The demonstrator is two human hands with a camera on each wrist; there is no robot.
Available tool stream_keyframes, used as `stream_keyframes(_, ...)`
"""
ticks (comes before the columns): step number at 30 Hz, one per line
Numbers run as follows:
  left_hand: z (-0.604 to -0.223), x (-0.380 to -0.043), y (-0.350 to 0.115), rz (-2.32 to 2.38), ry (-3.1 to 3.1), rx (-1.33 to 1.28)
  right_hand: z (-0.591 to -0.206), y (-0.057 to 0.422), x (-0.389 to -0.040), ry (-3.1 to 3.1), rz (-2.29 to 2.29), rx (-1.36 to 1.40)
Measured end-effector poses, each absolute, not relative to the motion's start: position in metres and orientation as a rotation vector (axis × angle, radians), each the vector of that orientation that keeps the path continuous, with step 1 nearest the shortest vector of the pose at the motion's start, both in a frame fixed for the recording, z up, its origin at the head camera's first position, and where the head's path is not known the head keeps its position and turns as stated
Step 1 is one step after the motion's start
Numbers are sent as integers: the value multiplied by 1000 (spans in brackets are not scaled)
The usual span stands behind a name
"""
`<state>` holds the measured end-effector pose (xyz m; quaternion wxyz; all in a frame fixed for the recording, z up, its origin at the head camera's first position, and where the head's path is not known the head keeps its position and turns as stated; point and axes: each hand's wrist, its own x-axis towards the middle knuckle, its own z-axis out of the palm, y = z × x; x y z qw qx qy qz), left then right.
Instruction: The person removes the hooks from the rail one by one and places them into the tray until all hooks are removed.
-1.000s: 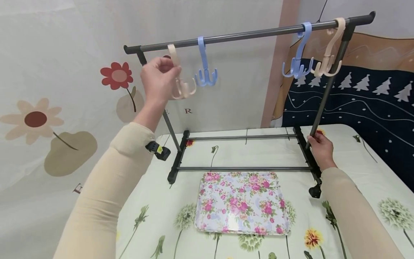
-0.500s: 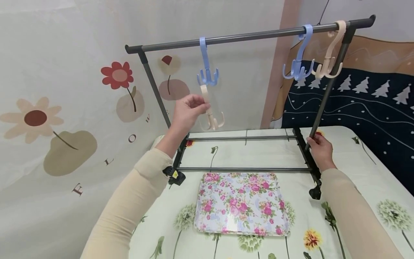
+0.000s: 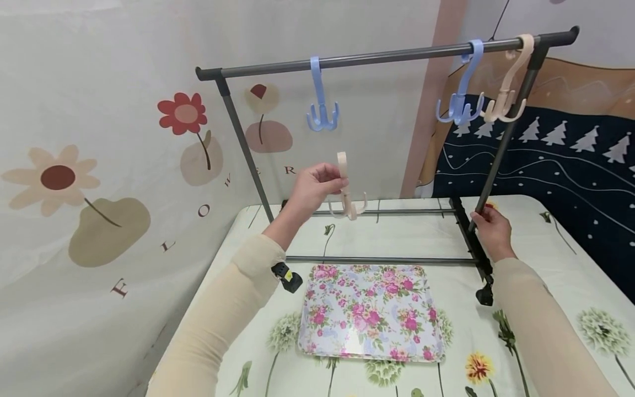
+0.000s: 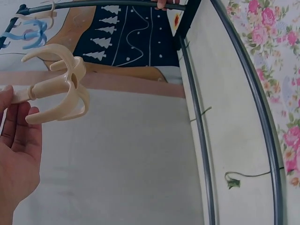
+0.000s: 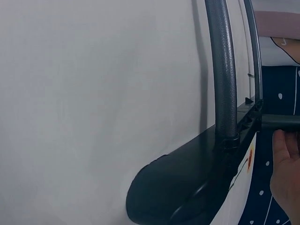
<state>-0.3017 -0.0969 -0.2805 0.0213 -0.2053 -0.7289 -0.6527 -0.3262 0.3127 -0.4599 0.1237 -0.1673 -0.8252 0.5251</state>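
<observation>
Behind left hand (image 3: 317, 186), hook (image 3: 349, 205) part-hidden.

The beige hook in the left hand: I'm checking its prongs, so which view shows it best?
Left wrist: the beige hook is large there, its prongs distinct. The head view shows it smaller; the right wrist view, not at all.
</observation>
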Motion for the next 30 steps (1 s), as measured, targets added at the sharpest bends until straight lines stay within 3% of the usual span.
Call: stream_keyframes(30, -370, -296, -46, -2110, -2543, -700, -459, 313, -326, -2419, 1558, -498)
